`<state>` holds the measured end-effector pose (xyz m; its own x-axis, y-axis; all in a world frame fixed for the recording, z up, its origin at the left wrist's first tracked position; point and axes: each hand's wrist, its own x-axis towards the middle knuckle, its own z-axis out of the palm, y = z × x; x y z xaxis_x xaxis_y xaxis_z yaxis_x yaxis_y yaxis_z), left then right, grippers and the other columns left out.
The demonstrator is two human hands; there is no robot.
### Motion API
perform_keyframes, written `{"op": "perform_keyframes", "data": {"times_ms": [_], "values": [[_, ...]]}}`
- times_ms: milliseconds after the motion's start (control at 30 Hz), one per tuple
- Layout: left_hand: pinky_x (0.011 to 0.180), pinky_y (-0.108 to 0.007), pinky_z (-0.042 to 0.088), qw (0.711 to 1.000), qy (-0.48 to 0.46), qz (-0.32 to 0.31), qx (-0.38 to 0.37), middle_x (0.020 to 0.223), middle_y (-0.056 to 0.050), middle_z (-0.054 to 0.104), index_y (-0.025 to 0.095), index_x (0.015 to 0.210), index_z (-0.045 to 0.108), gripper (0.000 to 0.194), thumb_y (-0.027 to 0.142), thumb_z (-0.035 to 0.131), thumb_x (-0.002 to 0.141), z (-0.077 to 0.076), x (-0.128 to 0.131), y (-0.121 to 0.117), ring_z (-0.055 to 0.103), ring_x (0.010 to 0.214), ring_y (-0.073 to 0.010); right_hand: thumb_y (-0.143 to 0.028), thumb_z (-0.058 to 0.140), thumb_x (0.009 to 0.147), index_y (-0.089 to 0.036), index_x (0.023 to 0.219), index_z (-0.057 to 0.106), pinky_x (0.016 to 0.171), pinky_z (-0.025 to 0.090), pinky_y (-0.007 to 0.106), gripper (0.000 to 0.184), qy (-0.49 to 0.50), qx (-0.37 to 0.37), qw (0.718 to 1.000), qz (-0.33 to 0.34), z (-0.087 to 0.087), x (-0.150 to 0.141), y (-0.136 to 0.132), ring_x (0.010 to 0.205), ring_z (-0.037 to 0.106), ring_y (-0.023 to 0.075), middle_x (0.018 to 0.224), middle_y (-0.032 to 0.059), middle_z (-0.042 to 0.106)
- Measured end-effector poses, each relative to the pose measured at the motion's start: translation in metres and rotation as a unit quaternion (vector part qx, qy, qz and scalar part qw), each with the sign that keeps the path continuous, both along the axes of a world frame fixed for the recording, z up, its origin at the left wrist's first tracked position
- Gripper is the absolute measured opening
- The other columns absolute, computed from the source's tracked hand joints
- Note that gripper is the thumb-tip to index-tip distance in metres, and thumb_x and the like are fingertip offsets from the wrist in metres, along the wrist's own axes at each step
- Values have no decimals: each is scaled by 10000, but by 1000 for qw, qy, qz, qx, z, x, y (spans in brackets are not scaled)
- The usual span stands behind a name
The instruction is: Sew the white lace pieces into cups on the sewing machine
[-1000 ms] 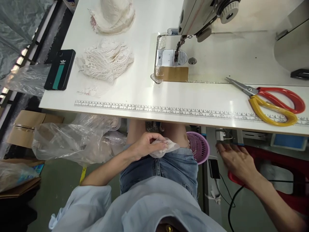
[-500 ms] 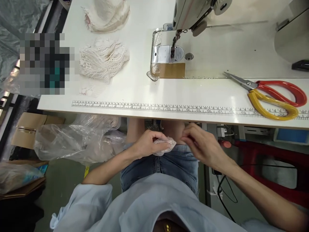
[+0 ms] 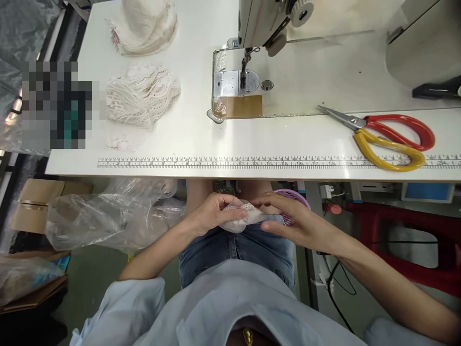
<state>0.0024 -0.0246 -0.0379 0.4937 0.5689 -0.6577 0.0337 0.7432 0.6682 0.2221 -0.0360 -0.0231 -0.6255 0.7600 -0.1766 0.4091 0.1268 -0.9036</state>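
Over my lap, my left hand (image 3: 211,213) is closed on a small piece of white lace (image 3: 248,210), with the thumb lying across it. The lace is bunched, and its thin sheer end points right. At that end is my right hand (image 3: 293,220), its thumb and fingers apart on either side of the lace tip. Whether the right fingers touch the lace I cannot tell. Both hands are below the front edge of the white sewing table (image 3: 173,144).
On the table stand a sewing machine (image 3: 248,29), red-and-yellow scissors (image 3: 392,142), a lace bundle (image 3: 144,93) and a cream fabric pile (image 3: 144,24). A purple basket (image 3: 295,194) is behind my right hand. Plastic bags (image 3: 101,218) lie left; a red stool (image 3: 374,240) stands right.
My right hand has come from the far right, beside the red stool, to the lace, and its fingers have spread. My left hand keeps hold of the lace. The view has shifted.
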Motion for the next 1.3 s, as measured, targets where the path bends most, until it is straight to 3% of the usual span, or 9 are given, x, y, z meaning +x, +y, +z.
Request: {"op": "perform_keyframes", "data": {"times_ms": [100,233,333,467,600,833,967,1300], "values": [[590,-188,394,1000,13,13,15,712,2,629,116,782,680,271,326,773,638,-1,-6,-4,536,626,-75,-408,529,872,-182,841,597,620,453,247,238,46,-95,994,-5,-6,-14,8,693,572,145,783,30,620],[605,-197,403,999,22,17,17,726,-3,632,116,789,674,289,320,785,617,-1,-8,-6,543,639,-84,-383,571,844,-175,754,564,537,386,213,227,72,-161,984,-30,-14,-16,5,604,507,107,681,-4,565],[624,-199,407,999,18,-16,29,741,-2,629,126,832,676,295,297,784,618,1,-5,-3,543,655,-85,-360,566,851,-183,781,571,532,367,212,190,57,-150,987,-29,-11,-14,2,605,488,103,684,-8,555],[584,-192,378,996,42,-49,64,653,12,575,111,720,663,242,314,765,636,6,0,0,505,614,-79,-344,562,859,-206,847,538,543,373,215,141,32,-71,995,-62,-8,-12,-1,636,504,108,750,-5,571],[549,-189,352,996,66,-25,58,614,23,543,108,701,639,278,352,758,638,6,0,-3,476,573,-71,-306,557,871,-217,847,539,593,395,229,94,31,13,997,-76,-11,-13,-3,672,533,116,772,-6,586],[538,-182,348,996,66,3,53,617,21,549,108,723,642,288,350,769,631,0,-2,-8,475,558,-63,-241,540,885,-222,869,582,653,401,275,49,35,73,994,-67,-18,-16,-7,717,547,144,803,8,616],[554,-187,360,997,65,0,52,633,19,557,111,744,646,300,358,770,627,-2,-2,-8,482,572,-68,-258,550,880,-217,870,593,674,423,280,60,59,56,994,-70,-18,-16,-6,761,567,155,829,24,618],[519,-192,324,996,58,-23,68,624,23,531,116,693,644,313,409,744,651,-1,-3,-7,461,560,-66,-339,557,862,-202,798,568,606,440,254,152,73,-91,987,-114,-17,-15,-2,698,536,145,770,29,589]]}}
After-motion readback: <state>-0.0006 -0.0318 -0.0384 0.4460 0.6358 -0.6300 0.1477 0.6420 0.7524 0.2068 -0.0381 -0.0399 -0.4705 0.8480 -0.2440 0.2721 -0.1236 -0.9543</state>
